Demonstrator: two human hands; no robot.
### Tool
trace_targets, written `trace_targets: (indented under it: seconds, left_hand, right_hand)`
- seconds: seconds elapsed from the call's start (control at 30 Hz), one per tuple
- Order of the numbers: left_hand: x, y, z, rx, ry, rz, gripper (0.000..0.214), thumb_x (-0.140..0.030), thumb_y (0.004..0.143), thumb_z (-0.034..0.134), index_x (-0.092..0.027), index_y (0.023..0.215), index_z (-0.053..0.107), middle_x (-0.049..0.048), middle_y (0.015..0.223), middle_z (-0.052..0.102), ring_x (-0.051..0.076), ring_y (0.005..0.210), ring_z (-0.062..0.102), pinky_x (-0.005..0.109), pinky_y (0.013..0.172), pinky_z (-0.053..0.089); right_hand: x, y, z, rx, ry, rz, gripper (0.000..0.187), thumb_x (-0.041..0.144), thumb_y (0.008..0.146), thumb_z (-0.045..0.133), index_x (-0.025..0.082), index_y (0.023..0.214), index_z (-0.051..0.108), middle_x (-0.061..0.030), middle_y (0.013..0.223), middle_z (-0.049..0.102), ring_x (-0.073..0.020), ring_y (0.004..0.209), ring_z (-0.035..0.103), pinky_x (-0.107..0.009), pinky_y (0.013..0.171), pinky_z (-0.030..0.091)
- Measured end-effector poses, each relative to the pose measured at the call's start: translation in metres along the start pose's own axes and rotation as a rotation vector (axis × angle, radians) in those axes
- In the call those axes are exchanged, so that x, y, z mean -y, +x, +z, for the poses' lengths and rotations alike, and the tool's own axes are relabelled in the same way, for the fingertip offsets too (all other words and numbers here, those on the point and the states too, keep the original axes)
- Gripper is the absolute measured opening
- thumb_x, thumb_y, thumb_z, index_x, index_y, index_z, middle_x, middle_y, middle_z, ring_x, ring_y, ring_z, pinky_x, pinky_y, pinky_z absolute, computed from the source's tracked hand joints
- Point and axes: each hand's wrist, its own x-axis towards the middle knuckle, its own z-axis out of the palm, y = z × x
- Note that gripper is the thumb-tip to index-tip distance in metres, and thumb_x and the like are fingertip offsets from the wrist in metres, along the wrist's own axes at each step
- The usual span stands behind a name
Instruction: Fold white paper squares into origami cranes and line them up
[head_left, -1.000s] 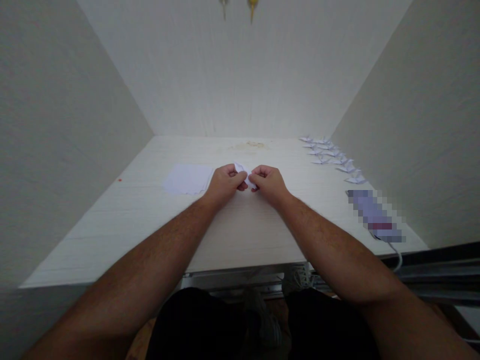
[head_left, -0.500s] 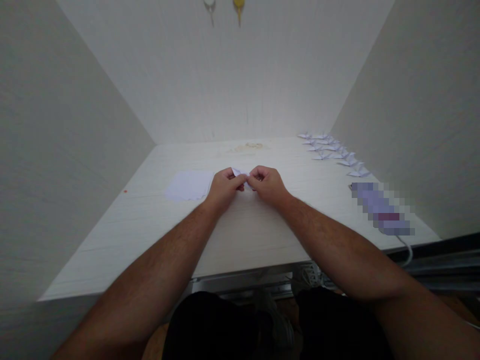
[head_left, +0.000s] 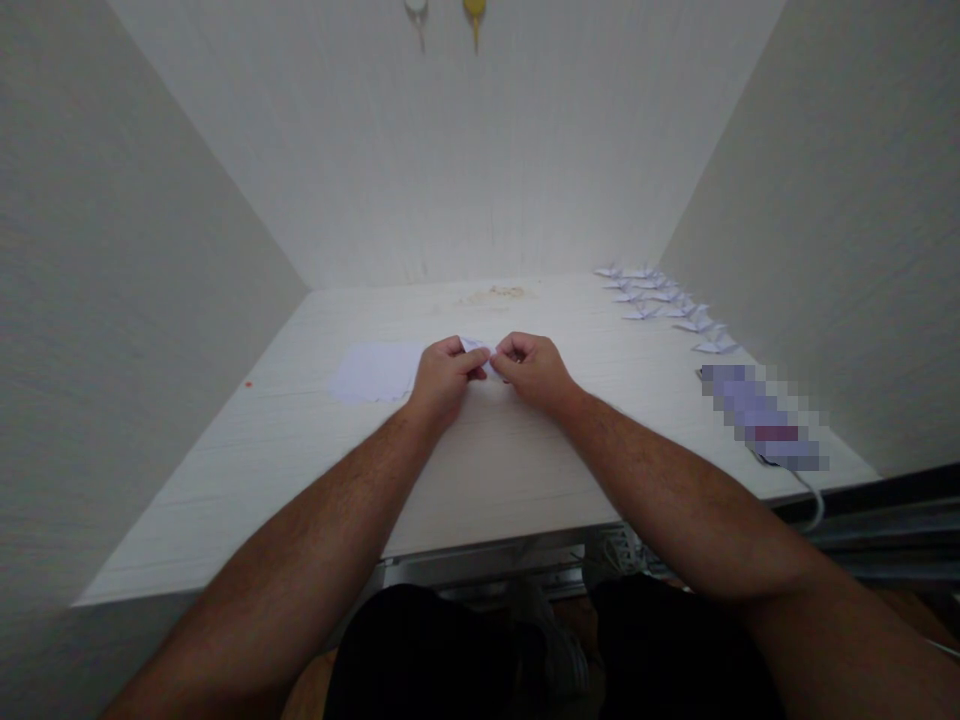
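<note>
My left hand (head_left: 442,375) and my right hand (head_left: 531,368) meet at the middle of a white table (head_left: 487,470). Both are closed in a pinch on a small folded piece of white paper (head_left: 477,347), most of it hidden between the fingers. The hands hover just above the tabletop, knuckles toward me. A thin stack of white paper sheets (head_left: 373,371) lies flat just left of my left hand.
Several small folded paper figures (head_left: 664,303) sit in a row along the back right of the table. A blurred flat object with a cable (head_left: 765,420) lies near the right edge. White walls close in on three sides. A faint stain (head_left: 496,294) marks the far middle.
The folded paper shows less between my fingers than a second ago, as the hands drew closer together. The view shifted slightly upward and to the right.
</note>
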Motion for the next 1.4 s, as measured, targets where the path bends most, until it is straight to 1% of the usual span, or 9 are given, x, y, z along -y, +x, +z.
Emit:
trace_targets:
  seconds: [0.17,0.33,0.47,0.63,0.87,1.03,1.13,1.2,1.4]
  left_hand:
    - [0.000,0.001,0.001,-0.052,-0.022,0.015,0.022,-0.025,0.065,0.074,-0.017,0.055,0.057,-0.0009,0.054,0.055,0.011,0.052,0.053,0.024,0.053,0.045]
    - [0.000,0.000,0.001,-0.012,-0.035,0.005,0.024,-0.029,0.070,0.074,-0.017,0.060,0.056,-0.0013,0.058,0.056,0.011,0.052,0.054,0.025,0.054,0.049]
    - [0.002,0.000,0.000,0.011,-0.010,0.054,0.027,-0.034,0.073,0.077,-0.018,0.065,0.057,-0.0027,0.060,0.055,0.009,0.054,0.054,0.024,0.056,0.050]
    - [0.005,0.001,-0.002,0.067,0.053,0.061,0.028,-0.035,0.070,0.080,-0.017,0.067,0.060,-0.0013,0.061,0.061,0.010,0.055,0.057,0.023,0.055,0.048]
    - [0.005,0.002,-0.005,0.084,0.045,0.034,0.029,-0.035,0.064,0.084,-0.016,0.067,0.062,0.0002,0.057,0.063,0.010,0.052,0.058,0.023,0.056,0.047]
    - [0.007,0.005,-0.008,0.051,0.066,0.043,0.030,-0.037,0.065,0.083,-0.017,0.064,0.060,0.0001,0.055,0.062,0.010,0.052,0.057,0.024,0.057,0.046]
    - [0.009,0.007,-0.010,0.034,0.079,0.055,0.030,-0.036,0.068,0.081,-0.017,0.062,0.058,-0.0007,0.053,0.061,0.010,0.050,0.055,0.023,0.055,0.044]
    - [0.011,0.008,-0.010,0.038,0.101,0.066,0.029,-0.036,0.070,0.079,-0.017,0.063,0.059,-0.0004,0.054,0.061,0.010,0.051,0.055,0.023,0.055,0.044]
    - [0.010,0.007,-0.009,0.025,0.115,0.083,0.031,-0.037,0.073,0.077,-0.019,0.062,0.056,-0.0007,0.054,0.060,0.011,0.050,0.055,0.024,0.055,0.045]
  right_hand:
    - [0.003,0.000,0.001,0.007,0.013,0.016,0.015,0.029,0.076,0.062,0.018,0.066,0.060,0.0033,0.058,0.057,-0.0103,0.056,0.047,-0.026,0.057,0.037]
    - [0.003,-0.002,0.002,-0.018,0.060,0.051,0.013,0.027,0.075,0.064,0.019,0.066,0.061,0.0030,0.058,0.058,-0.0108,0.055,0.050,-0.026,0.057,0.039]
    - [0.003,-0.002,0.003,-0.017,0.100,0.080,0.013,0.027,0.074,0.065,0.019,0.066,0.061,0.0032,0.057,0.058,-0.0110,0.054,0.051,-0.026,0.057,0.040]
    - [0.006,-0.002,0.001,-0.020,0.016,0.054,0.023,0.034,0.080,0.067,0.018,0.065,0.061,0.0030,0.057,0.057,-0.0101,0.055,0.047,-0.026,0.057,0.037]
    - [0.009,0.002,-0.004,-0.029,-0.087,0.052,0.019,0.029,0.079,0.069,0.017,0.065,0.062,0.0028,0.058,0.058,-0.0104,0.057,0.047,-0.026,0.057,0.035]
    - [0.005,0.002,-0.002,0.007,0.009,0.113,0.022,0.036,0.079,0.070,0.017,0.070,0.065,0.0006,0.062,0.062,-0.0117,0.058,0.051,-0.026,0.057,0.039]
    - [0.001,0.002,-0.001,0.035,0.075,0.106,0.018,0.033,0.080,0.067,0.017,0.073,0.065,0.0006,0.063,0.062,-0.0122,0.058,0.053,-0.026,0.058,0.041]
    - [0.000,0.001,-0.001,0.027,0.041,0.095,0.016,0.031,0.080,0.066,0.017,0.071,0.064,0.0008,0.062,0.061,-0.0125,0.059,0.053,-0.027,0.059,0.041]
    - [0.006,0.001,-0.002,-0.015,-0.110,0.058,0.023,0.032,0.082,0.066,0.018,0.065,0.062,0.0022,0.059,0.058,-0.0113,0.057,0.049,-0.027,0.059,0.037]
